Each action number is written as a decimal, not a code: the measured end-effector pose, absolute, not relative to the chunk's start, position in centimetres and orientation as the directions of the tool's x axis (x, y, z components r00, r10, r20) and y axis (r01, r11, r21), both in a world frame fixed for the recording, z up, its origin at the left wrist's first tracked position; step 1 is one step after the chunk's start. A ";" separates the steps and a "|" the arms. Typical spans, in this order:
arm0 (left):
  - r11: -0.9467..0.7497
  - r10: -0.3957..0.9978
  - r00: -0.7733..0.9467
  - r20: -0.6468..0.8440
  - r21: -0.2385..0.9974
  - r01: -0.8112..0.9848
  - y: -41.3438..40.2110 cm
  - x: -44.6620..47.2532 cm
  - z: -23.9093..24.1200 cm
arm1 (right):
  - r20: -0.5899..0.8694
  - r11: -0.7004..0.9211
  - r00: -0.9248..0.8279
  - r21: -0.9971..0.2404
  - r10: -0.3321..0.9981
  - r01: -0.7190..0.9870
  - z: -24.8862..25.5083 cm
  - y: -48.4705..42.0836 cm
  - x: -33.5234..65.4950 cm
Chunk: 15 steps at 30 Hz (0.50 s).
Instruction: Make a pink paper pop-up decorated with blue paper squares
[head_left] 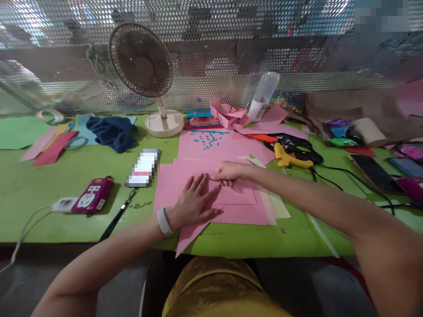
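Note:
My left hand (194, 202) lies flat, fingers spread, on a folded pink paper sheet (238, 200) on the green table (82, 176). A white band circles that wrist. My right hand (228, 172) is curled just beyond it, its fingertips pinched against the upper edge of the same pink paper. More pink sheets (205, 147) lie under and behind it, one sprinkled with small blue dots (207, 138).
A desk fan (145, 70) stands behind. A yellow glue gun (291, 159) and black cables lie to the right, near phones (375, 172). A blue cloth (112, 132), a magenta power strip (94, 196), paper scraps and a folded pink paper boat (228, 115) surround the work.

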<state>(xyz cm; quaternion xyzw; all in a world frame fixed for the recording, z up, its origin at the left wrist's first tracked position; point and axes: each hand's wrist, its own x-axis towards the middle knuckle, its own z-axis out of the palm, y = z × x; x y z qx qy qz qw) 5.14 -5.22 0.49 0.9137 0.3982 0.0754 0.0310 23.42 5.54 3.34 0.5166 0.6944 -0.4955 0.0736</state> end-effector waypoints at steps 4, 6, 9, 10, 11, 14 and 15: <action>-0.678 0.735 0.670 0.110 0.129 0.723 -5.1 5.1 0.3 | -0.636 -0.062 -0.433 -0.603 0.639 0.795 3.1 6.1 23.7; -0.681 0.733 0.670 0.120 0.125 0.722 -5.0 5.1 0.2 | -0.649 -0.081 -0.410 -0.588 0.641 0.805 3.1 6.3 24.4; -0.685 0.728 0.674 0.123 0.105 0.721 -5.0 5.1 0.0 | -0.664 -0.105 -0.366 -0.558 0.652 0.823 3.3 6.1 26.2; -0.686 0.727 0.676 0.122 0.098 0.721 -5.0 5.1 0.0 | -0.667 -0.114 -0.349 -0.547 0.659 0.830 3.5 6.0 27.0; -0.687 0.727 0.676 0.120 0.092 0.721 -5.0 5.1 0.1 | -0.671 -0.124 -0.330 -0.534 0.664 0.837 3.6 5.9 27.7; -0.690 0.723 0.682 0.107 0.079 0.719 -5.0 5.1 0.3 | -0.691 -0.158 -0.269 -0.488 0.671 0.859 4.1 5.4 29.9; -0.692 0.722 0.685 0.100 0.074 0.718 -5.0 5.1 0.3 | -0.700 -0.170 -0.250 -0.472 0.669 0.865 4.3 5.3 30.5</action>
